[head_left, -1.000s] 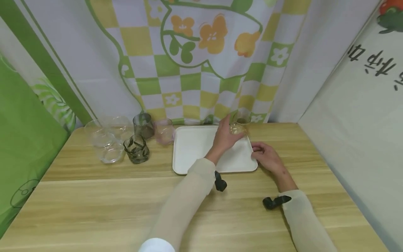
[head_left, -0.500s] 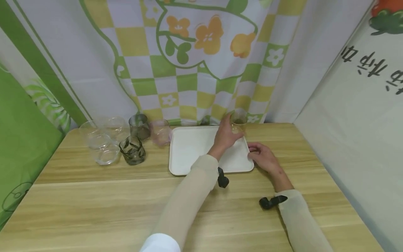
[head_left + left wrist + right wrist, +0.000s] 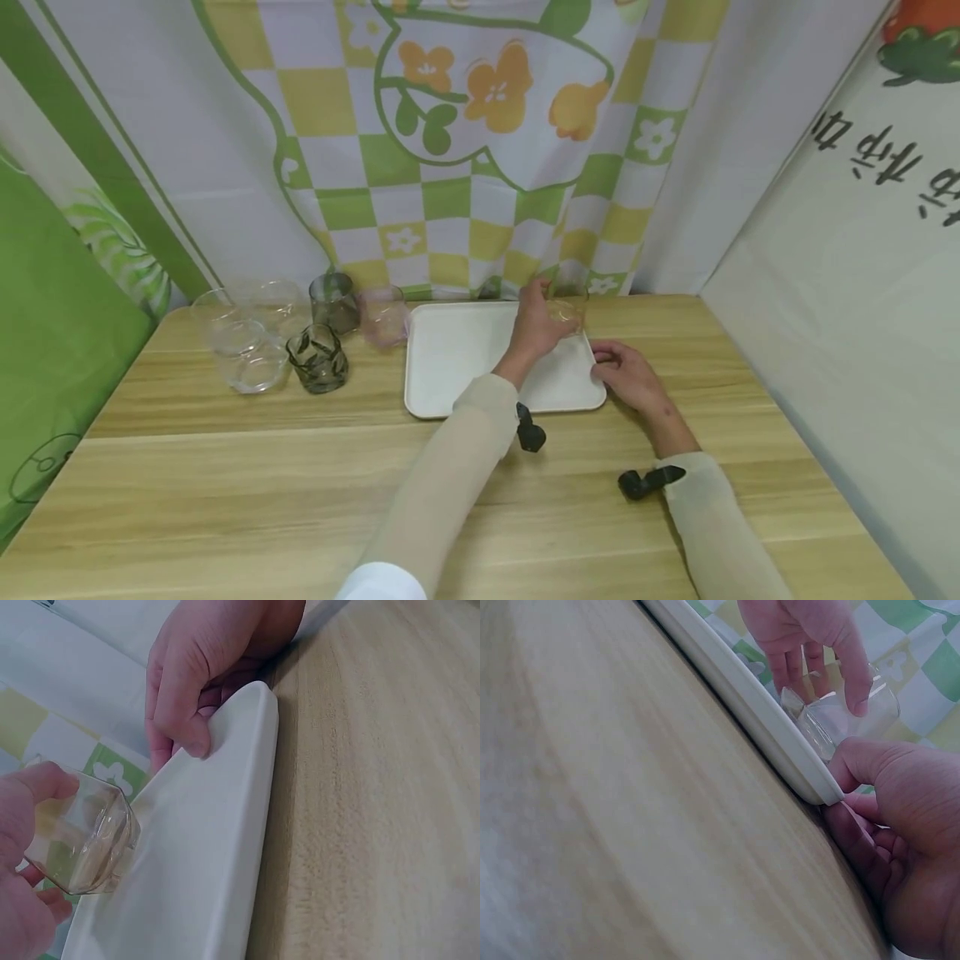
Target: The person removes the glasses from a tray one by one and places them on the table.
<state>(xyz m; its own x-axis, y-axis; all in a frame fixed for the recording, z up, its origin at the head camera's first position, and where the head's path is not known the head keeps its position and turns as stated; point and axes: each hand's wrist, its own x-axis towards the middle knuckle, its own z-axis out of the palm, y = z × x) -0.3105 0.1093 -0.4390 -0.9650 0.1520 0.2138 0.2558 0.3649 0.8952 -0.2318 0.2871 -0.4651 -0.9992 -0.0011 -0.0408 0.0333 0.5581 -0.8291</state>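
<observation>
My left hand (image 3: pixel 534 327) grips a pale amber, see-through drinking glass (image 3: pixel 84 832) by its sides, thumb on one side and fingers on the other. The glass is over the back right corner of a white rectangular tray (image 3: pixel 468 358), its thick base right at the tray's surface in the left wrist view. My right hand (image 3: pixel 633 375) pinches the tray's right edge, with the thumb over the rim and curled fingers below it, as the right wrist view shows. The tray's bare middle and left show around the left forearm.
Left of the tray stand a pink glass (image 3: pixel 385 318), a dark grey glass (image 3: pixel 334 305), a leaf-patterned dark glass (image 3: pixel 318 360) and several clear glasses (image 3: pixel 255 368). A checked curtain (image 3: pixel 450 200) hangs behind the wooden table (image 3: pixel 225 500).
The left hand has come down slightly with the glass at the tray's back right corner. The right hand keeps its grip on the tray's edge. The head view has shifted a little.
</observation>
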